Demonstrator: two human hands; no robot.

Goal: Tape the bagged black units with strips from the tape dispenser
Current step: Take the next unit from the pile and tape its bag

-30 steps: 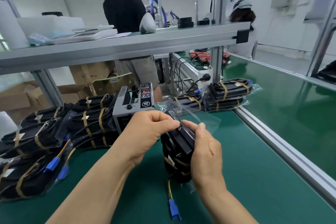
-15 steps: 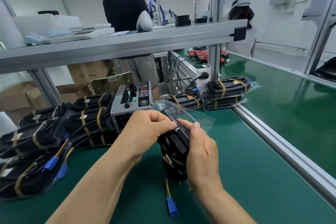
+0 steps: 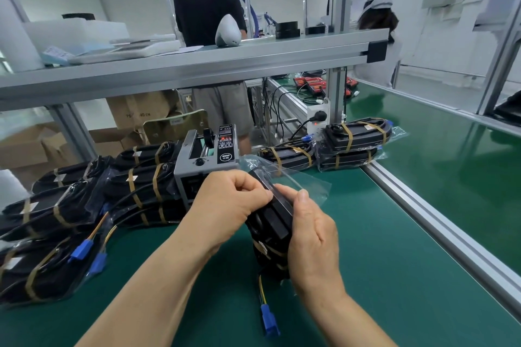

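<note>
Head view: both hands, left hand (image 3: pixel 231 200) and right hand (image 3: pixel 313 236), pinch the bagged black unit (image 3: pixel 270 222) upright over the green bench (image 3: pixel 394 276) before the tape dispenser (image 3: pixel 205 166); rigid body, slippery loose film, likely best held by the body.

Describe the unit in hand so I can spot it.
On the green mat, before the grey tape dispenser, a bagged black unit stands upright between left hand and right hand. Neighbours lie flat in piles; only this one is held.

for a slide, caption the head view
Left hand and right hand pinch clear plastic bag round black unit by grey tape dispenser
</note>
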